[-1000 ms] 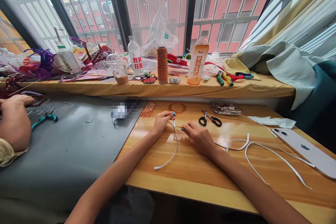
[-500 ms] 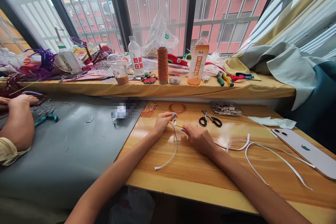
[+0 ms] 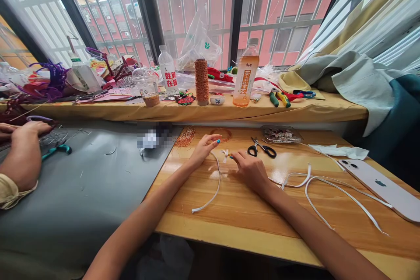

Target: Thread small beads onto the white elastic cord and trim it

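Note:
On the wooden table (image 3: pixel 243 221) lies a curved white strip (image 3: pixel 217 183), and its upper end is blurred by motion. My right hand (image 3: pixel 250 169) is closed in a pinch on that upper end, beside a short piece of thin wire. My left hand (image 3: pixel 204 148) hovers just left of it with its fingers spread and nothing in them. A coil of copper wire (image 3: pixel 222 134) and a loose bunch of copper wire (image 3: pixel 185 137) lie just beyond my hands. Black scissors (image 3: pixel 261 149) rest to the right of my right hand.
More white strips (image 3: pixel 313 180) and a phone (image 3: pixel 380 183) lie at the right. A clear tray (image 3: pixel 281 134) sits behind the scissors. The sill holds a copper spool (image 3: pixel 201 81), bottles (image 3: pixel 244 76) and pliers (image 3: pixel 278 97). Another person's hand (image 3: pixel 22 153) works on the grey table at left, near teal pliers (image 3: pixel 55 151).
My left hand has let go of the strip's upper end and opened its fingers. The end now sits at my right fingertips. The other person's hand shifted slightly.

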Action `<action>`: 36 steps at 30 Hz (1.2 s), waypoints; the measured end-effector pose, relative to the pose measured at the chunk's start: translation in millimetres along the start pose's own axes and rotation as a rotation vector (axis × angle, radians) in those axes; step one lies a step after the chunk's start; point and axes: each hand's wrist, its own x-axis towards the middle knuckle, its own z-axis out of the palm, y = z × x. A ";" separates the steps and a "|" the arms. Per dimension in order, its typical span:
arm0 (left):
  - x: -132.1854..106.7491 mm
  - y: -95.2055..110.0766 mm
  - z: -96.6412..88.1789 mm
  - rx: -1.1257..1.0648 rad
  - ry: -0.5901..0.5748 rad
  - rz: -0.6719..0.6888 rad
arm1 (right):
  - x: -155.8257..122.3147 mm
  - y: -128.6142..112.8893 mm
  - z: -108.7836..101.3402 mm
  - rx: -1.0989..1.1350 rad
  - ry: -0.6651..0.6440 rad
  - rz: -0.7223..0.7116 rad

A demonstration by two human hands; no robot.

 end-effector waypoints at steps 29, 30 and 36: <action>0.9 -3.5 -14.1 -0.048 -0.684 -0.389 | 1.1 6.6 -5.1 -0.040 0.071 0.123; -0.2 -1.7 -13.9 -0.067 -0.720 -0.424 | 1.0 7.0 -5.5 -0.058 0.081 0.117; -6.0 8.8 -8.1 -0.233 -0.717 -0.532 | 1.2 7.8 -6.6 -0.120 0.134 0.058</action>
